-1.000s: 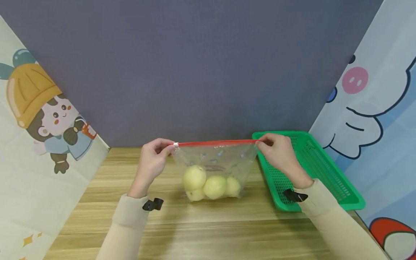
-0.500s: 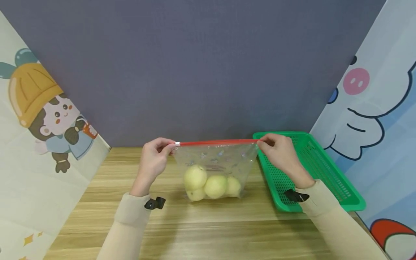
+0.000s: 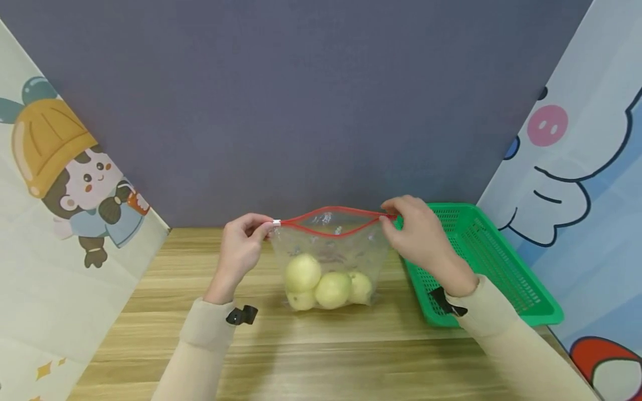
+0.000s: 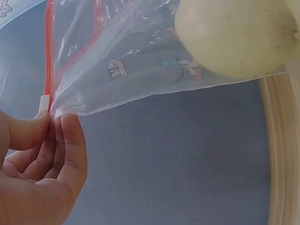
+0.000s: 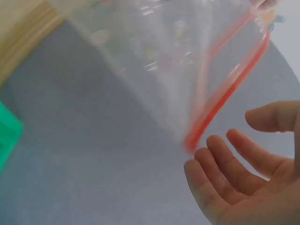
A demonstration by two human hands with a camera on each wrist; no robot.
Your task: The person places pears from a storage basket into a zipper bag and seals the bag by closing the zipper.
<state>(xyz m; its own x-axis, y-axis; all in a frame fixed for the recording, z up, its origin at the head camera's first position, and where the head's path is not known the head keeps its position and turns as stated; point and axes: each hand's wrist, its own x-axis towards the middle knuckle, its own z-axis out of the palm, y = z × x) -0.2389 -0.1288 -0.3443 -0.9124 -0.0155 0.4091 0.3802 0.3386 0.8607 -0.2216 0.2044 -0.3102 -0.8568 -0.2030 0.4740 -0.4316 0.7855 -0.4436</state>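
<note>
A clear zip bag (image 3: pixel 346 253) with a red zip rim hangs upright over the table, its mouth parted into an eye shape. Several pale yellow-green round fruits (image 3: pixel 333 289), pear-like, lie in its bottom. My left hand (image 3: pixel 241 245) pinches the bag's left top corner between thumb and fingers, right at the white slider (image 4: pixel 44 103). At the opposite corner is my right hand (image 3: pixel 421 236). In the right wrist view its thumb stands apart from the fingers (image 5: pixel 234 164), whose tips are at or beside the red corner; contact is unclear.
A green plastic basket (image 3: pixel 494 267) with slotted walls stands on the wooden table (image 3: pixel 321 356) to the right, partly behind my right hand and forearm. A grey panel (image 3: pixel 321 111) rises at the back, and cartoon-printed sheets stand on both sides.
The bag's mouth, earlier pulled to a straight line, has bowed apart. My right hand has moved slightly left and up, and its pinch has loosened. The left hand keeps its hold.
</note>
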